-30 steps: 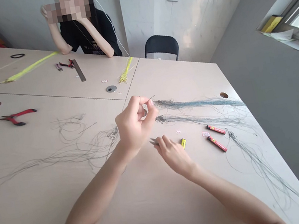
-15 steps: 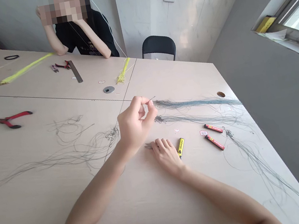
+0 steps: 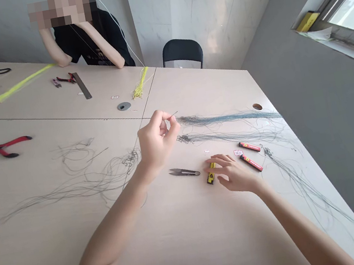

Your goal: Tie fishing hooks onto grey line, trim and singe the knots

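My left hand is raised above the middle of the table, thumb and forefinger pinched on a thin dark strand whose short end sticks out; the rest of it cannot be made out. My right hand is open over a yellow lighter, with fingertips across the lighter's upper part. I cannot tell whether they press on it. To the left of that lighter lie small thread snips, untouched. Just beyond my left hand are a bundle of bluish lines and a bundle of grey lines with hooks.
Two red lighters and another bundle of hooked lines lie at the right. Loose hooked lines and red-handled pliers are on the left. Across the table sits a person near yellow strands and a ruler.
My right hand has left the snips and moved right to the yellow lighter, its fingers spreading. My left hand keeps its pinch. The whole view has shifted slightly.
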The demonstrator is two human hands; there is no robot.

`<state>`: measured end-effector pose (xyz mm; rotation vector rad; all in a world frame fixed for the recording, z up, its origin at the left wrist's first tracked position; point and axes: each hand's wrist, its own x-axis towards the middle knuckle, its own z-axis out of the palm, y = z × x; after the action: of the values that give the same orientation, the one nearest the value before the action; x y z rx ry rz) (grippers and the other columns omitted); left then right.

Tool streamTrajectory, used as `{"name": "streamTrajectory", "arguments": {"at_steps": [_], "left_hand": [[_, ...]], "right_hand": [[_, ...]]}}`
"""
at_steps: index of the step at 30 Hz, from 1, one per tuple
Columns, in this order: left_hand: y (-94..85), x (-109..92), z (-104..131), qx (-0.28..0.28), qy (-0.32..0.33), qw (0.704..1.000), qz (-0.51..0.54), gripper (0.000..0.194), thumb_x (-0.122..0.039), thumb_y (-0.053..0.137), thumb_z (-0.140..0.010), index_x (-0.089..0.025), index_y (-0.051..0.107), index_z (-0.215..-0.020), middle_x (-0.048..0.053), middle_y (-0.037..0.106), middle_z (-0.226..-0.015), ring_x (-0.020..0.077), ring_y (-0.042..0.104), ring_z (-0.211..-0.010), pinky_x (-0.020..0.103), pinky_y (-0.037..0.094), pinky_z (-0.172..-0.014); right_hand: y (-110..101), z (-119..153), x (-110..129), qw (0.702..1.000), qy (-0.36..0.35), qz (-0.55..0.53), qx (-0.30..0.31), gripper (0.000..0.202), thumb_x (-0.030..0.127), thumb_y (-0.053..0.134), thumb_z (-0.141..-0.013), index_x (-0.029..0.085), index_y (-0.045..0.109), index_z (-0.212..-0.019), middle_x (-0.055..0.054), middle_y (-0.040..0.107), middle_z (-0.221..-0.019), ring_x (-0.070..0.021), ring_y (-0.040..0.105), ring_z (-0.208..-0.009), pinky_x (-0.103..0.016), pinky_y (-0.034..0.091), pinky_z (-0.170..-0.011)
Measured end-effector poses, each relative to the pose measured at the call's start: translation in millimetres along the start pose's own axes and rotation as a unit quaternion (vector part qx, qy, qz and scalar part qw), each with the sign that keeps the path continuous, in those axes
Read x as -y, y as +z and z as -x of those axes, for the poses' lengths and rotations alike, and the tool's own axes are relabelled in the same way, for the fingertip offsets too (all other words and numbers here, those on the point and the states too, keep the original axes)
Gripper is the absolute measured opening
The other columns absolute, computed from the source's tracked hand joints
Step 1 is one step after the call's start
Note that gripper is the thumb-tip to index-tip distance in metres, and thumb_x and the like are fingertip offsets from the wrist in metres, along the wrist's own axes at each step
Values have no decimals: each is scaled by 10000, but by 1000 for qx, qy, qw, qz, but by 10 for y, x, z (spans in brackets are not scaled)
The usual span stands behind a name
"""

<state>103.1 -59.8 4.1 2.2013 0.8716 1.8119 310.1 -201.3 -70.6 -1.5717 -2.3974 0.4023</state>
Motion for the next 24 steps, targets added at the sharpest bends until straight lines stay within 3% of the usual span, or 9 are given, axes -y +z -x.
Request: {"name": "streamTrajectory", "arguments": {"at_steps": [4, 7, 10, 12, 14, 17, 24], "left_hand": [[14, -6, 23, 36, -66, 995, 58, 187, -169, 611, -813, -208, 488, -677, -103, 266, -500, 61, 259, -430, 195, 249, -427], [2, -59, 41, 74, -124, 984, 101, 185, -202, 609, -837, -205, 510, -681, -91, 295, -496, 71, 300, -450, 198, 275, -443], [-23, -153, 51, 118, -169, 968, 141, 200, -232, 603, -861, -199, 524, -680, -75, 321, -521, 77, 306, -481, 205, 273, -455], [-45, -228, 54, 140, -185, 959, 166, 216, -247, 602, -871, -195, 527, -675, -69, 328, -537, 79, 305, -494, 210, 268, -461], [-70, -301, 56, 154, -194, 952, 181, 223, -253, 608, -874, -194, 531, -673, -66, 332, -542, 81, 307, -501, 215, 268, -466], [-111, -383, 64, 161, -204, 946, 193, 214, -251, 612, -876, -195, 546, -680, -66, 334, -541, 84, 304, -503, 222, 261, -465], [-169, -454, 94, 161, -202, 949, 178, 185, -267, 608, -889, -198, 598, -718, -51, 399, -553, 96, 360, -549, 224, 293, -489]], "right_hand": [[104, 159, 15, 999, 23, -25, -41, 307, 72, 457, -958, 208, 667, -1136, -114, 669, -1190, -245, 551, -1199, -458, 487, -996], [159, 155, 36, 988, 90, -99, -81, 192, 147, 424, -985, 188, 585, -1082, -117, 656, -1035, -229, 610, -966, -402, 533, -832], [47, 48, 90, 953, 162, -219, -134, 120, 297, 448, -1002, 207, 517, -1041, -46, 586, -873, -178, 541, -726, -307, 476, -643], [-132, -85, 185, 919, 185, -301, -176, 186, 397, 513, -982, 217, 522, -937, 7, 496, -767, -144, 452, -644, -268, 393, -573], [-344, -250, 325, 880, 182, -383, -216, 292, 464, 578, -946, 210, 532, -809, 28, 424, -698, -120, 382, -607, -257, 322, -541], [-595, -487, 562, 840, 158, -437, -281, 251, 446, 662, -893, 207, 626, -827, 38, 430, -660, -101, 339, -568, -262, 277, -523], [-679, -687, 804, 822, 115, -435, -349, 155, 346, 706, -872, 210, 666, -808, 21, 561, -729, -95, 365, -590, -270, 304, -561]]}}
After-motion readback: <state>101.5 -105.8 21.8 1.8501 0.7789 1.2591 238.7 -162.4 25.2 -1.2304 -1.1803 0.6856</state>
